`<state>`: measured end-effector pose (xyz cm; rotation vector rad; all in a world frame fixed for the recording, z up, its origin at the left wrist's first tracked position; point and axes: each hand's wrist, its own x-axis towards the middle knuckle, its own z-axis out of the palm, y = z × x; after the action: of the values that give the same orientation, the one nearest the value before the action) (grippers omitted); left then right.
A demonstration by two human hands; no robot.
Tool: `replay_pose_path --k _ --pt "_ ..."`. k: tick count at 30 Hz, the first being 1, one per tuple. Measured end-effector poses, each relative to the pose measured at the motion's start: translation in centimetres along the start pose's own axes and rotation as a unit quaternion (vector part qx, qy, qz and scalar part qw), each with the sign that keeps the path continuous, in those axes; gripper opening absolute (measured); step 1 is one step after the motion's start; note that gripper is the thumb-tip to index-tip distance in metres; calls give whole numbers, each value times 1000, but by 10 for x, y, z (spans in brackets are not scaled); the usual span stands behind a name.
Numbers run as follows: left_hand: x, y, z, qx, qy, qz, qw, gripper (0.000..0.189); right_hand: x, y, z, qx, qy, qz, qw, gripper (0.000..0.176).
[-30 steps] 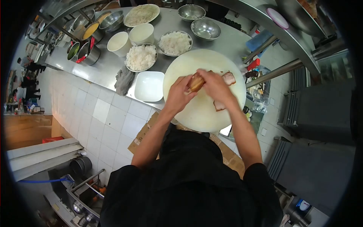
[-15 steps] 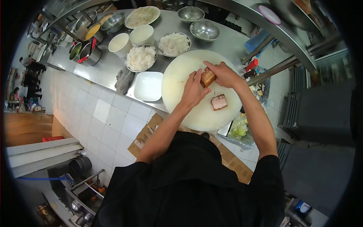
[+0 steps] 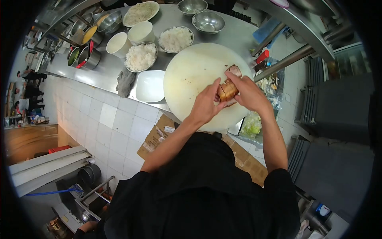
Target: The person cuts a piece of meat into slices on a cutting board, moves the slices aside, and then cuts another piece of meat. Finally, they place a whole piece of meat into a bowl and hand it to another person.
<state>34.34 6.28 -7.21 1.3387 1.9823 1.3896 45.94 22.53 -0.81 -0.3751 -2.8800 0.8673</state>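
Note:
Both of my hands close in on a browned, sliced piece of roast pork over the right side of the round white cutting board. My left hand grips its left end between thumb and fingers. From the other side, my right hand presses it with thumb and fingers. Just past my right fingers lies another chunk of roast pork, cut face showing. A pale edge of pork shows beneath the held piece, partly covered by my hands. Small dark crumbs dot the board.
Left of the board sit a square white dish and a grey cloth. Behind are bowls of rice, white tubs and metal bowls. A metal shelf post slants at right, near bagged lettuce.
My hands have moved nearer to me and rightward across the board with the roast pork. A separate chunk now shows beyond my right fingers. The view has shifted slightly.

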Motion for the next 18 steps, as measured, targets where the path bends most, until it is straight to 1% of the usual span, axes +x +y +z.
replay_pose_path --k 1,2,4,5,6,7,8,9,10,11,12,13,14,15,16,18 --pt "-4 -2 7 4 -20 -6 1000 82 -8 2 4 -18 -57 67 996 82" --pt "-7 -6 14 8 -40 -13 999 83 -14 1 8 -17 -58 69 996 82" --pt "-8 -7 17 -4 -50 -12 999 83 -21 -1 13 -10 -50 95 994 79" --pt "-9 -8 18 -34 -62 -52 996 83 -25 14 28 -8 -29 76 997 84" --pt "-10 -6 18 -62 -73 -91 991 83 -27 13 26 -7 -28 79 996 84" --pt "-11 -8 18 -62 -76 -90 991 83 -28 9 21 32 -24 86 996 87" --pt "-14 -11 19 -43 -68 -52 995 82 -30 6 19 70 -21 92 993 90" --pt "-17 -14 20 -25 -58 -15 998 81 -34 7 19 70 -19 92 993 90" --pt "-19 -16 20 -25 -59 -13 998 81 -39 9 21 102 -7 103 989 92" --pt "-21 -19 19 12 -36 27 999 80 -44 11 24 134 5 114 984 94" --pt "-22 -21 21 49 -11 66 997 79 -48 13 30 133 6 114 985 94" --pt "-24 -21 23 48 -10 66 997 79 -52 15 41 138 30 106 984 94" --pt "-26 -21 25 35 -30 32 998 77 -56 17 54 144 53 98 983 95" --pt "-26 -21 27 23 -49 -1 999 76 -55 15 71 142 110 82 980 93" --pt "-26 -23 31 24 -47 0 999 76 -54 15 79 142 111 80 980 93" --pt "-25 -25 35 -12 -22 -15 1000 77 -49 11 84 118 159 86 976 90"
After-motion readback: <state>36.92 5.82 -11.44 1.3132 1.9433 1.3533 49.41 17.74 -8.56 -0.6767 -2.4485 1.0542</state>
